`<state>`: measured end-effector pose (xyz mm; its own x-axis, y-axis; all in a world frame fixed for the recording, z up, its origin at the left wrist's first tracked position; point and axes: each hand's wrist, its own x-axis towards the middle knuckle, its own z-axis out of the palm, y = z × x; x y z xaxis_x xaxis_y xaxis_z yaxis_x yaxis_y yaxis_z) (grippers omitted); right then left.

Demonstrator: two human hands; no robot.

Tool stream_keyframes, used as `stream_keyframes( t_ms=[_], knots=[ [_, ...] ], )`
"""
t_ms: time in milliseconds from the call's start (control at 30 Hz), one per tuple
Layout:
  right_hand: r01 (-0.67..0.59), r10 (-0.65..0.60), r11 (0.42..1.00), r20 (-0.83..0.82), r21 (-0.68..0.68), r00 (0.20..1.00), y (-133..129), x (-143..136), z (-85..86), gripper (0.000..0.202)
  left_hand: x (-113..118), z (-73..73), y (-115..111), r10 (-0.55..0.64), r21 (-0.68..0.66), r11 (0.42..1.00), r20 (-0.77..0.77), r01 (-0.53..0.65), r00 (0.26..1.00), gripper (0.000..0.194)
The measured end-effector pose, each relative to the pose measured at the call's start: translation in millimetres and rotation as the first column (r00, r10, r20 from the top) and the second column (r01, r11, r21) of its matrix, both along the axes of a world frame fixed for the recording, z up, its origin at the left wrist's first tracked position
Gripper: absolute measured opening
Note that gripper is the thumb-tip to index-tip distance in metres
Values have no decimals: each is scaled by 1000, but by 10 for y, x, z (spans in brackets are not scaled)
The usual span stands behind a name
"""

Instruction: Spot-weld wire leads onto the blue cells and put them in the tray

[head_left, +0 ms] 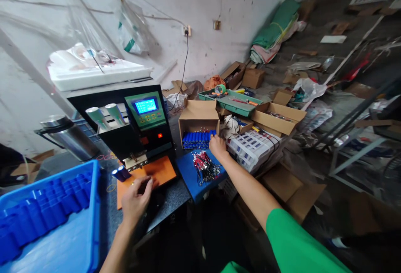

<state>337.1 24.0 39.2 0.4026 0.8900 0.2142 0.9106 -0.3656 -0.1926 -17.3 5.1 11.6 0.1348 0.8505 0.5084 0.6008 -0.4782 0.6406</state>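
Note:
My right hand (218,147) reaches to the right side of an open cardboard box (199,112), its fingers closed at the end of a row of blue-wrapped battery packs (196,138). Over the front of an orange plate (163,172) is my left hand (135,200), loosely curled, thumb apart from the fingers and nothing visible between them. Just beyond it, a blue battery pack (121,173) lies by the metal head of a black spot-welding machine (145,118) with a lit screen. A pile of red and black wire leads (205,168) rests on a blue board (188,166) between my hands.
At the left stands a blue tray (95,206) with rows of blue packs (44,208). A steel jug (64,133) is behind it. On the right are a white plastic basket (250,150), a green tool tray (236,104) and an open carton (278,116).

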Motion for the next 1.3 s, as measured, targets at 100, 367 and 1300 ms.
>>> stream_keyframes(
  t_ms=[100,367,1300],
  knots=[
    [7,-7,1000,-19,-12,1000,-51,18,57,43,23,13,-14,-8,8,1000,16,8,1000,33],
    [-162,197,972,-216,171,956,-296,-66,-197,30,44,5,-35,-9,-16,1000,23,10,1000,33],
    [249,511,707,-721,662,468,-112,-189,-29,35,57,-46,-50,16,-55,998,91,-11,996,33]
  ],
)
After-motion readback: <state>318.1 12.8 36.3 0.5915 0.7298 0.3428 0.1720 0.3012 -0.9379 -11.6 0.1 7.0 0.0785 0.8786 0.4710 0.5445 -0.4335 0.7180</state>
